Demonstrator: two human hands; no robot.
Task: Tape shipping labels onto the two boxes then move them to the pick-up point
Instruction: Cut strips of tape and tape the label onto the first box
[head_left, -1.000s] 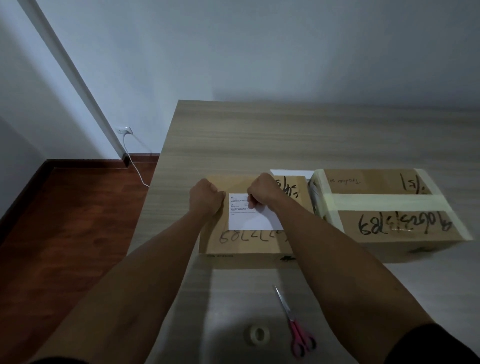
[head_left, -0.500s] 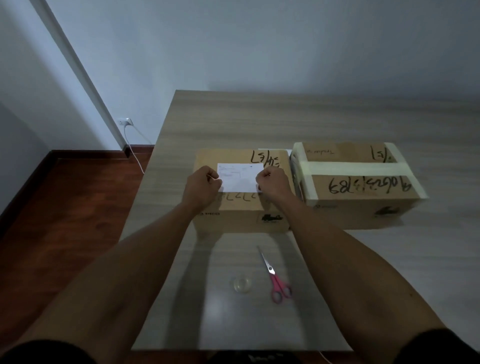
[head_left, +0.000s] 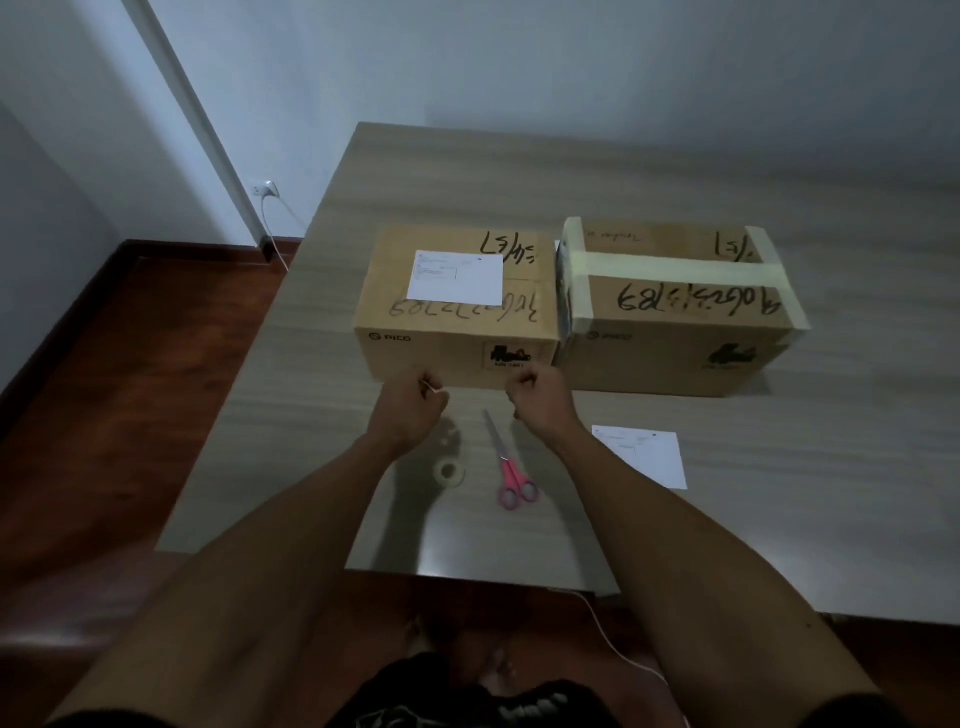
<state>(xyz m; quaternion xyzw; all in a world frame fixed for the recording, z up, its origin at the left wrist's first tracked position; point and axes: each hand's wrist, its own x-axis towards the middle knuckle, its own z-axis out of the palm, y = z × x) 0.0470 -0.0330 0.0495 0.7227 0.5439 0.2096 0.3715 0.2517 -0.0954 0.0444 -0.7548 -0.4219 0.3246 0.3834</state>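
Observation:
Two brown cardboard boxes stand side by side on the wooden table (head_left: 810, 525). The left box (head_left: 447, 343) has a white shipping label (head_left: 457, 278) lying on its top. Pale tape bands wrap the right box (head_left: 675, 348), which bears no label. A second label (head_left: 644, 454) lies on the table in front of it. My left hand (head_left: 413, 410) and my right hand (head_left: 543, 397) hover just in front of the left box, fingers curled, apart from the label. Between and below them lie a clear tape roll (head_left: 449, 473) and pink-handled scissors (head_left: 511, 473).
The table's left edge drops to a red-brown wooden floor (head_left: 130, 415). A wall socket with a white cord (head_left: 267, 189) sits at the back left. Another white cable (head_left: 613, 639) runs on the floor under the table's near edge.
Both hands have let go of the label on the left box and pulled back toward me, to the box's front. The view has drawn back, and the second label now shows.

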